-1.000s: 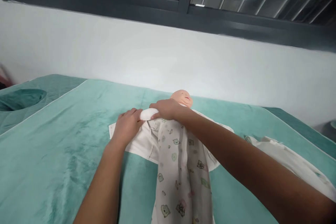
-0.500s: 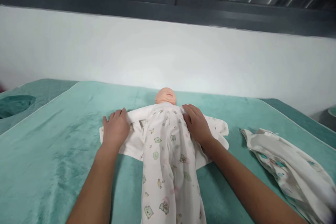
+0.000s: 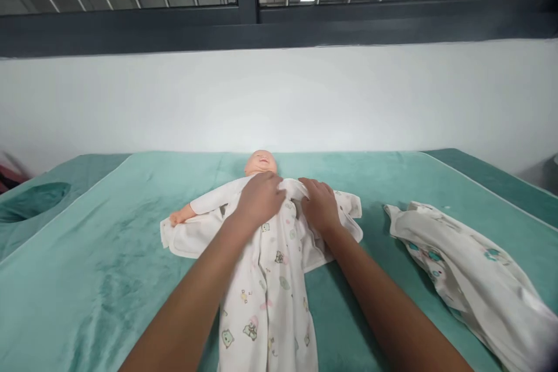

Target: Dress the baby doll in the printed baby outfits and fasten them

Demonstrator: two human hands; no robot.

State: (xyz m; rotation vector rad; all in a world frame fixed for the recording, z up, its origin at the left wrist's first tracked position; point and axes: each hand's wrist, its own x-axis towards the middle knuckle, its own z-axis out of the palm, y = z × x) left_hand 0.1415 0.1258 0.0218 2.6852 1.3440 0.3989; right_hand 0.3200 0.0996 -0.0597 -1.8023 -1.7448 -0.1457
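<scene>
A baby doll lies on its back, its head [image 3: 260, 163] toward the wall. It wears a white baby garment [image 3: 272, 285] printed with small animals. One doll arm [image 3: 185, 213] stretches out to the left in a white sleeve, its hand bare. My left hand [image 3: 261, 200] is across the doll's chest, its fingers closed on the garment near the collar. At the doll's shoulder on the right, my right hand [image 3: 320, 203] has its fingers curled over the garment, and a white fold spans between both hands. The doll's other arm is hidden. Part of the white cloth lies spread under both arms.
A second white printed baby garment [image 3: 466, 273] lies crumpled on the right. Everything rests on a green padded bed surface [image 3: 108, 256], with a dark oval hollow [image 3: 35, 200] at the far left. Behind it rises a white wall [image 3: 279, 104] below a barred window.
My left hand has left the doll's sleeve on the left and moved right onto its chest, uncovering the doll's hand. My right hand stays near the right shoulder. The view has tilted upward slightly.
</scene>
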